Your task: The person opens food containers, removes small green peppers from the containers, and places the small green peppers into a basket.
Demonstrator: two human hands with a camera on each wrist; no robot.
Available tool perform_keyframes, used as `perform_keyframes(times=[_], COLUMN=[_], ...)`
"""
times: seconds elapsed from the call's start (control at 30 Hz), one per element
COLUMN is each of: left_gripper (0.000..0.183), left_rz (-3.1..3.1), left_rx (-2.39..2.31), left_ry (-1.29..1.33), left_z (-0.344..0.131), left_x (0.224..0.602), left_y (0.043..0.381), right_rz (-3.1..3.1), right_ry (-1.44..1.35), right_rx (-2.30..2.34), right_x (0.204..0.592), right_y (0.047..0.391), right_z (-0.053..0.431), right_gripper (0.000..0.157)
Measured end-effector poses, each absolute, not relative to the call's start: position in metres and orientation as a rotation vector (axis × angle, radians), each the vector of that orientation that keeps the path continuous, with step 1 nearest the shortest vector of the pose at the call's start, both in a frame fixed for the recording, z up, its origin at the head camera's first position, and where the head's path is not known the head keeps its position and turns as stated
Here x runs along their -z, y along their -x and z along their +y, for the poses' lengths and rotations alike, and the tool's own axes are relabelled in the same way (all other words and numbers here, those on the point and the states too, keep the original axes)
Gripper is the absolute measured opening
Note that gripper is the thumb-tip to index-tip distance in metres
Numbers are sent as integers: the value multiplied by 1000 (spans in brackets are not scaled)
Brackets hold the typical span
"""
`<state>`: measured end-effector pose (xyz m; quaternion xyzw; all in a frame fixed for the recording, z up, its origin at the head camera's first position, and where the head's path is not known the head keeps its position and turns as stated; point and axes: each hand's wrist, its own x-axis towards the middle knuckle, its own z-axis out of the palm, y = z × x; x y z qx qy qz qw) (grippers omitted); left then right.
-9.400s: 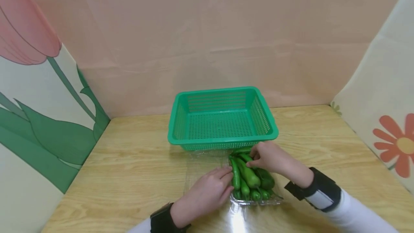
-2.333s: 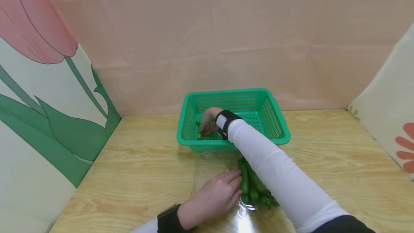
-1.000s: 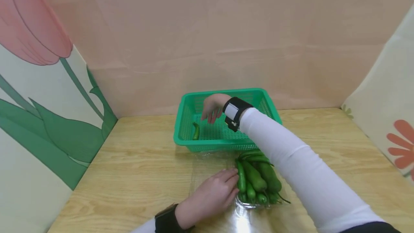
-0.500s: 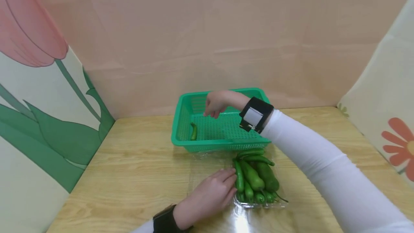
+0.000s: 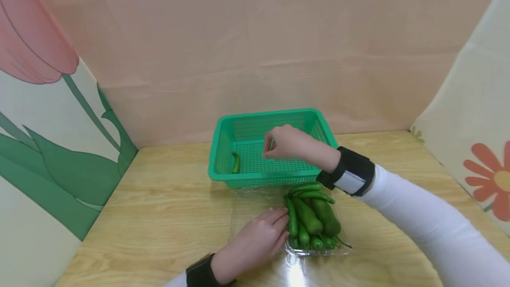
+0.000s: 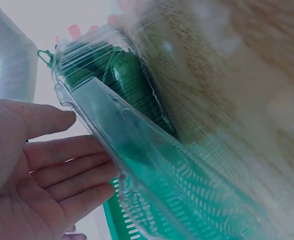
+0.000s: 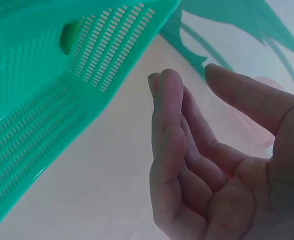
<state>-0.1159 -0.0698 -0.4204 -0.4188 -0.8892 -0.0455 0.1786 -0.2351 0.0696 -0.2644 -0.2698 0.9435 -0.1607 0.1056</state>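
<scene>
My left hand (image 5: 256,238) rests its fingertips on the side of a clear plastic box (image 5: 318,253) full of green peppers (image 5: 307,218). In the left wrist view, the fingers (image 6: 72,170) lie nearly straight along the box edge, with the thumb apart from them. Over the green basket (image 5: 275,176) hovers my right hand (image 5: 288,143), fingers loosely bent. The right wrist view shows its palm bare, thumb and fingertips apart. A single curved green pepper (image 5: 236,163) lies at the left inside the basket. Part of the basket's floor is hidden behind the right hand.
The box's clear lid (image 5: 251,211) lies folded out to the left, partly under the left hand. Behind the basket rises a pinkish backdrop (image 5: 255,56). Floral panels (image 5: 462,114) stand at both sides of the wooden table (image 5: 167,207).
A pepper has come into the basket since the oldest frame. After letting it go, my right hand has drawn up and back to the right. My left hand has stayed at the box.
</scene>
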Motion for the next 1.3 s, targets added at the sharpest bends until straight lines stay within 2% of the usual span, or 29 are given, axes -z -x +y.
perform_keyframes(times=[0.53,1.0,1.3], left_gripper=[31,34,35], left_rz=[-2474,-2490,-2522], left_rx=[138,139,132], left_ry=[1189,1183,1182], left_z=[-70,-69,-70], left_x=[422,421,420], left_y=[118,116,116], right_rz=[2880,2946,2973], right_ry=[893,863,810], right_rx=[486,343,322], right_x=[300,339,358], right_y=[176,163,162], right_z=[102,123,133], right_gripper=[8,15,28])
